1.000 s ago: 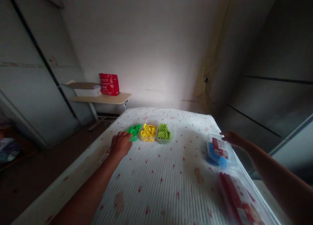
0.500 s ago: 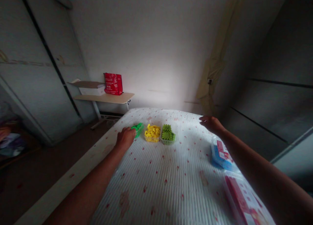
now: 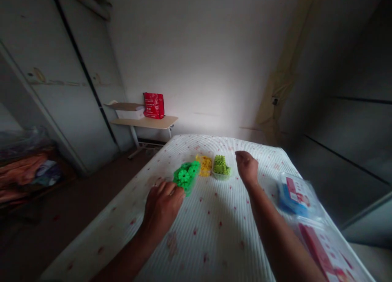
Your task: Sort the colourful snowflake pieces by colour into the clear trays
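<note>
My left hand [image 3: 165,198] is closed on the near edge of a clear plastic container of bright green flower-shaped pieces [image 3: 185,176]. The container is tilted and held above the bed, its fill facing away from my fingers. Just behind it, partly covered, is a clear box of yellow pieces [image 3: 206,166]. Touching that box on the right is another clear box with light green pieces [image 3: 221,165]. My right hand [image 3: 247,166] hovers to the right of the light green box, apart from it. Its fingers are curled together, and nothing shows in them.
Two lidded packs lie along the right edge of the bed [image 3: 214,233]: a blue one [image 3: 295,196] and a pink-labelled one [image 3: 327,245]. A small side table [image 3: 165,122] at the back left carries a white box [image 3: 130,112] and a red bag [image 3: 154,105].
My left hand has lifted the bright green container and brought it nearer and to the right. My right hand has moved left towards the boxes, its fingers now closer together. The view has shifted left.
</note>
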Demonstrator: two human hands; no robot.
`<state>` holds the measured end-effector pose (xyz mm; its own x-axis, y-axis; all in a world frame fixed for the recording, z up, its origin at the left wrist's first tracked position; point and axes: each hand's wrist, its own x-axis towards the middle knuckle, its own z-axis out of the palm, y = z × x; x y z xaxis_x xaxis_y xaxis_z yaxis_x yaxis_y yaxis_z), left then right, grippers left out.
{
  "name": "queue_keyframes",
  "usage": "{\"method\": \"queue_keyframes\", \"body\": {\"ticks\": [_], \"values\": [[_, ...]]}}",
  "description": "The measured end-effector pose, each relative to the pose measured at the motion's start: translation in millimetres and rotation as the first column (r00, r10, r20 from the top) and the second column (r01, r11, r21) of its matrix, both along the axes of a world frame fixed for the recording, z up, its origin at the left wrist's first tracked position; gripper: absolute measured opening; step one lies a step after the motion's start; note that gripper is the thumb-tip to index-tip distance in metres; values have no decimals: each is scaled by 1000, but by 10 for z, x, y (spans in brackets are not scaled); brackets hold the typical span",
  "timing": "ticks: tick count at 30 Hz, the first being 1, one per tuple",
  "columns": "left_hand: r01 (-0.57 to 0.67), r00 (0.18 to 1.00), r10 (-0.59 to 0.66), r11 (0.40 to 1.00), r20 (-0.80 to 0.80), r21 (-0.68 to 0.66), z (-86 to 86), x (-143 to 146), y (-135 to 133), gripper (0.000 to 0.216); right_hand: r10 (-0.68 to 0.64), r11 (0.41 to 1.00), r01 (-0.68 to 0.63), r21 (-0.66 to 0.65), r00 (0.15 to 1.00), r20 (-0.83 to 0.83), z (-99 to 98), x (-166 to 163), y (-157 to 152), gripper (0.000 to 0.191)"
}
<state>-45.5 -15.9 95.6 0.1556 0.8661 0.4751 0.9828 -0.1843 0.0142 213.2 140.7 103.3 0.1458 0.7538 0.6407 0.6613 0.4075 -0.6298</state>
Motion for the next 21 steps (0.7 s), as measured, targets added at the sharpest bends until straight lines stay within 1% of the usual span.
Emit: {"method": "queue_keyframes", "body": {"ticks": [2, 4, 8, 10, 11, 13, 15, 16, 17, 19, 20, 21], "values": [[56, 998, -56, 998, 14, 3, -106, 169, -180, 21, -25, 997, 33, 69, 994, -106, -71, -79, -166, 28], [87, 996, -87, 996, 32, -14, -243, 332, -324, 19, -29, 994, 45, 96, 987, -161, -146, -145, -304, 28], [133, 990, -131, 989, 43, -59, -526, 595, -540, 14, -3, 997, 15, 78, 989, -148, -328, -184, -458, 27], [147, 988, -144, 987, 56, -60, -607, 676, -624, 10, -3, 997, 14, 71, 989, -146, -427, -139, -479, 27], [154, 986, -150, 987, 68, -55, -618, 696, -661, 10, -6, 998, 16, 64, 989, -147, -476, -104, -480, 27], [189, 976, -183, 981, 114, -40, -576, 679, -718, 22, -26, 999, 32, 37, 987, -160, -568, -22, -469, 28], [232, 957, -224, 972, 182, -26, -469, 572, -731, 30, -60, 998, 61, -5, 980, -188, -651, 55, -447, 29], [231, 950, -222, 973, 218, -18, -405, 483, -711, 29, -78, 997, 75, -25, 975, -210, -691, 86, -434, 30], [204, 949, -196, 979, 245, -4, -341, 374, -671, 27, -92, 996, 84, -43, 968, -233, -728, 110, -421, 31], [39, 965, -47, 999, 257, 34, -242, 122, -532, 26, -108, 993, 89, -78, 954, -278, -796, 136, -395, 32], [-58, 969, 50, 998, 244, 27, -216, -6, -441, 27, -113, 991, 88, -97, 949, -294, -825, 140, -385, 33], [-151, 965, 148, 989, 218, -5, -208, -126, -345, 34, -120, 989, 89, -114, 946, -302, -850, 140, -376, 33]]}}
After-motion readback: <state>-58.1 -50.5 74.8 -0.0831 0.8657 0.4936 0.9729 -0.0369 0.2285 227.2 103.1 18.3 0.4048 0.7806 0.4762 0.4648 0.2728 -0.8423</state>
